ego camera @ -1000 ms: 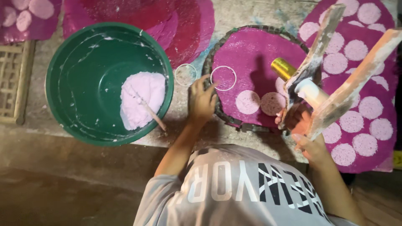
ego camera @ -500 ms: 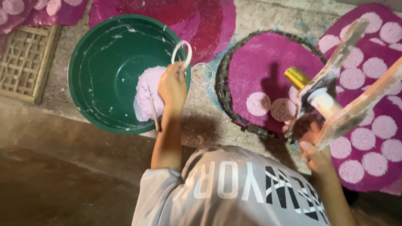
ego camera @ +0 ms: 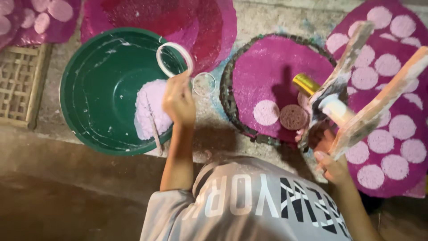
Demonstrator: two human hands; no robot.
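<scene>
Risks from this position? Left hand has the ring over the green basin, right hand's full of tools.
1. The white ring is pinched only at its lower edge by the left hand, above the green basin; a slip would likely drop it into the pale batter.
2. The right hand grips several coated wooden sticks over the magenta mat; drips or a bump might mar the round discs.

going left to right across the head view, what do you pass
bamboo lattice tray → green basin → left hand holding a white ring → round magenta mat → right hand gripping wooden sticks
</scene>
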